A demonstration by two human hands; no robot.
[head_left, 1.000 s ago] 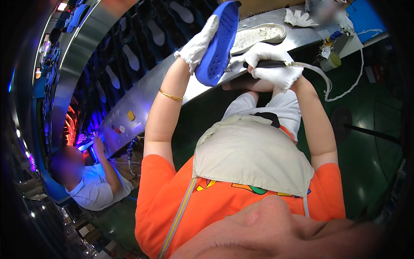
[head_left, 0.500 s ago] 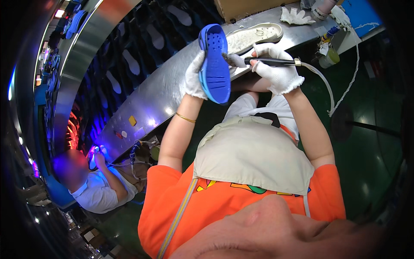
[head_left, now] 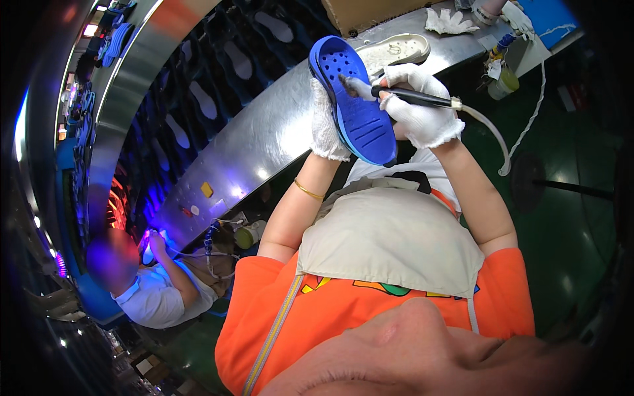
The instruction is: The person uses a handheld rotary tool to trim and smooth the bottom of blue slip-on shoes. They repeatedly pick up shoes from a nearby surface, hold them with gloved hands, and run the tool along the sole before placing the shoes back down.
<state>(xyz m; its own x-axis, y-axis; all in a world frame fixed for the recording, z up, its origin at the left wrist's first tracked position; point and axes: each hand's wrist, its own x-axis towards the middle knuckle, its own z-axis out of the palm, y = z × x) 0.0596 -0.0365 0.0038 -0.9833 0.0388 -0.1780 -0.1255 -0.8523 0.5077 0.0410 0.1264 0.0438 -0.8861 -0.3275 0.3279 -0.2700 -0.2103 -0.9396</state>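
Head cam: gloved left hand (head_left: 325, 125) has the blue shoe sole (head_left: 370, 132) gripped by its edge, held up near the worktop (head_left: 274, 129), and the right hand (head_left: 422, 112) is wrapped round a brush (head_left: 416, 98) with a hose (head_left: 490, 129). Looks like the brushing step; can't tell if the bristles actually touch. I'd say the next stroke calls for a steady left grip and light wrist.
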